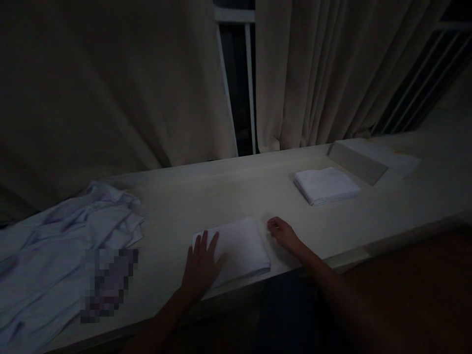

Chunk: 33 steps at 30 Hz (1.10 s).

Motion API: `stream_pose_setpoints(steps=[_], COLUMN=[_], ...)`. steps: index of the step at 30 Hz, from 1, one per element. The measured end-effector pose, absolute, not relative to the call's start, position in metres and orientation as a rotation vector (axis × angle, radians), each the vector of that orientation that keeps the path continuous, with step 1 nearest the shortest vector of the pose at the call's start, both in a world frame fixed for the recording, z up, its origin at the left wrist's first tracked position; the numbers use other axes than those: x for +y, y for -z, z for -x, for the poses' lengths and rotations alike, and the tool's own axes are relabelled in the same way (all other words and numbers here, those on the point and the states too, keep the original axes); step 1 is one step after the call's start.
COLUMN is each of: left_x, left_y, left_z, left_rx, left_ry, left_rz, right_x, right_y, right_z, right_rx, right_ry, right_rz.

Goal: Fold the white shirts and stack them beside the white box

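A folded white cloth [241,250] lies flat near the front edge of the pale table. My left hand [202,263] rests on its left side, palm down with fingers spread. Just off the cloth's right edge is my right hand [283,232], its fingers curled in and nothing visible in them. Farther back on the right sits a neat stack of folded white cloth [326,185].
Loose, crumpled white fabric [70,236] covers the table's left end, beside a pixelated patch. A grey-white board or box-like piece [357,162] lies at the back right. Beige curtains [313,73] hang behind the table [165,206], before a barred window.
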<state>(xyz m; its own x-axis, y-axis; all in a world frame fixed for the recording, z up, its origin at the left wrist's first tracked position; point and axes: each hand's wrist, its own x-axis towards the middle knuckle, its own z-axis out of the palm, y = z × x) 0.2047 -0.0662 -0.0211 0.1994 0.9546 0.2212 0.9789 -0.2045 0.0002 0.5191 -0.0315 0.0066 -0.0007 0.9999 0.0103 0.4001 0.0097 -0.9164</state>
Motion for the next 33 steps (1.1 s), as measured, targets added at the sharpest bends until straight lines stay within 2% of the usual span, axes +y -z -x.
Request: stream_pose_setpoints(steps=[10,15,22,27,33], left_x=[-0.057,-0.056,-0.056,-0.056,-0.055], left_y=[0.017,0.017,0.017,0.016,0.015], left_z=[-0.207,-0.208,-0.208,-0.208,-0.213], left_rx=[-1.838,-1.839,-1.838,-1.857,-1.904], left_ry=[0.207,0.223,0.189,0.179,0.182], left_rz=[2.381,2.384,2.402,2.421,2.398], right_x=[0.069,0.082,0.085,0.073,0.063], right_y=[-0.021,-0.034,-0.041,-0.017,-0.004], right_z=[-0.505,-0.509,-0.494,-0.492,-0.494], right_rx=[-1.783,-1.856,-2.127,-2.111,-1.992], right_ry=[-1.862,-1.979,-1.867,-1.377,-1.046], right_rz=[1.456,1.507,1.583,1.616,1.713])
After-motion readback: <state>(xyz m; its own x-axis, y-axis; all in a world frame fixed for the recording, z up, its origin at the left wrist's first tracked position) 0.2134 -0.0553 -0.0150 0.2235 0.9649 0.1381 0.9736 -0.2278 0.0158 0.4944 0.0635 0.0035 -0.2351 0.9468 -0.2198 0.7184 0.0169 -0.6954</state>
